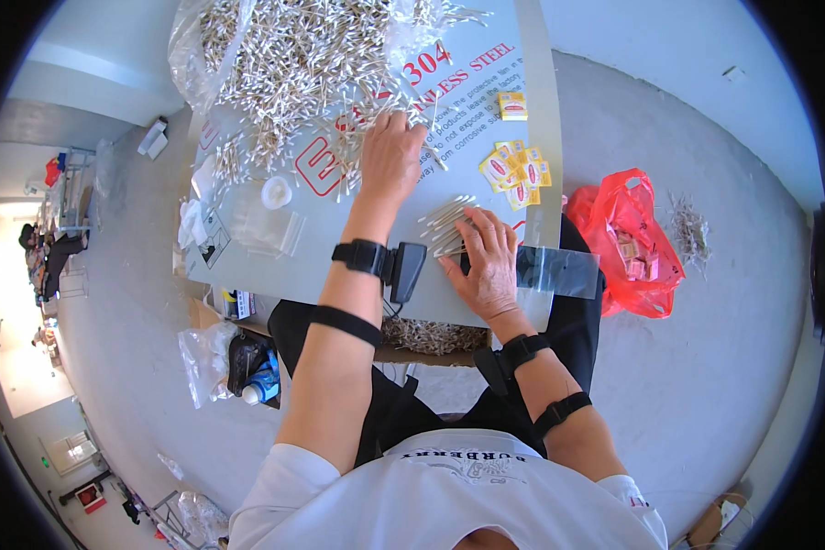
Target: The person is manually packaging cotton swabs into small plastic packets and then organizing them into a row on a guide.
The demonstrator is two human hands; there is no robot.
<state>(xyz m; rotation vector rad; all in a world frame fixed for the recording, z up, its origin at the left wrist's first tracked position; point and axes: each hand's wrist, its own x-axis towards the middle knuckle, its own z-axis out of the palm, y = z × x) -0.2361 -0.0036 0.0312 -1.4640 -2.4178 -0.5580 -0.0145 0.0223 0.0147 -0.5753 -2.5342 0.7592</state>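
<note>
Loose cotton swabs (280, 69) with white tips lie in a big heap at the far side of the grey table. At the heap's near edge my left hand (392, 158) is closed, its fingers curled down among the swabs; exactly which ones it pinches is hidden. Nearer to me, my right hand (488, 261) rests on the table, thumb and fingers around one side of a small row of cotton swabs (442, 223). The tips of that row point left and away from the hand.
Yellow packets (518, 172) lie right of the swabs, with a yellow stack (512, 105) beyond. Left are a round white container (276, 192) and clear bags (266, 229). A clear film (564, 272) overhangs the near right edge. A red plastic bag (628, 247) stands beside the table.
</note>
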